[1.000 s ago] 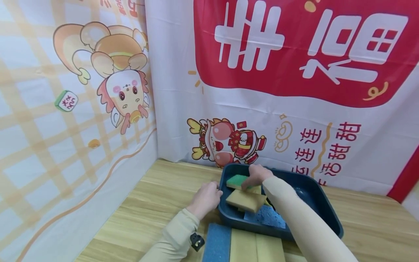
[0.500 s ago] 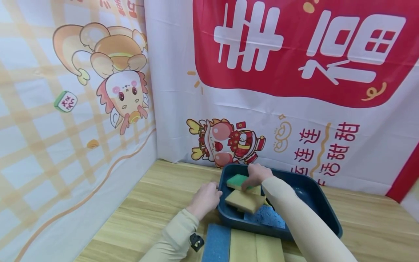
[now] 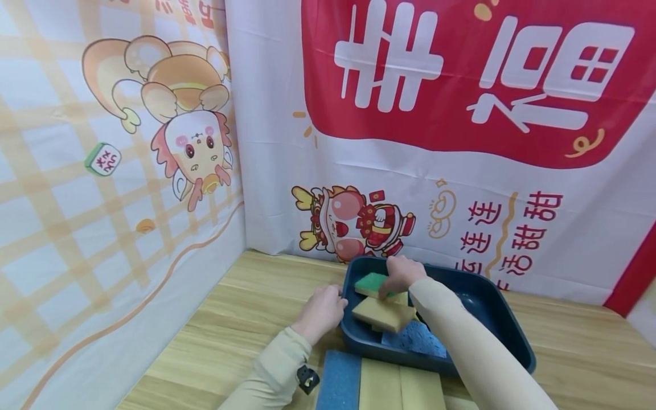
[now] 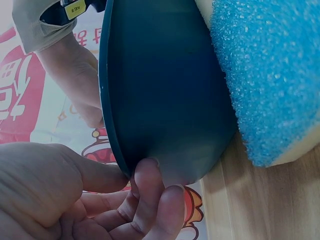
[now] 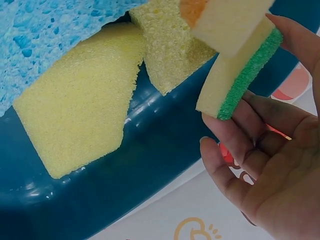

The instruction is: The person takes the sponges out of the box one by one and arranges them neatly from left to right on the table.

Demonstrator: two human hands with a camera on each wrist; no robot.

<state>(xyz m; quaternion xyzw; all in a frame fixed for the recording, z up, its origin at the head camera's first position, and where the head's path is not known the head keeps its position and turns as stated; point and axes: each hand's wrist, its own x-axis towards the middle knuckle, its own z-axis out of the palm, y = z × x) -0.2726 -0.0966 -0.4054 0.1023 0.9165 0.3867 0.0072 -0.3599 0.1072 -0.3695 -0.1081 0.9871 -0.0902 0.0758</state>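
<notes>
My left hand (image 3: 320, 313) pinches the left rim of a dark blue plastic basin (image 3: 353, 267), thumb and fingers meeting on its edge in the left wrist view. Inside the basin, my right hand (image 3: 405, 273) grips a green-and-yellow sponge (image 5: 250, 65) between thumb and fingers. A tan sponge (image 3: 383, 314) lies tilted just in front of it and partly overlaps it. Below these sits a porous blue sponge (image 3: 417, 340). In the right wrist view, a pale yellow sponge (image 5: 85, 100) and a coarser yellow sponge (image 5: 167, 45) rest in the basin.
In front of the basin, a blue-topped sponge (image 3: 338, 380) and two pale yellow sponges (image 3: 381, 382) stand side by side on the wooden table (image 3: 215, 341). Printed cloth walls (image 3: 271, 142) close off the back and left. My right forearm (image 3: 476, 341) crosses over the basin.
</notes>
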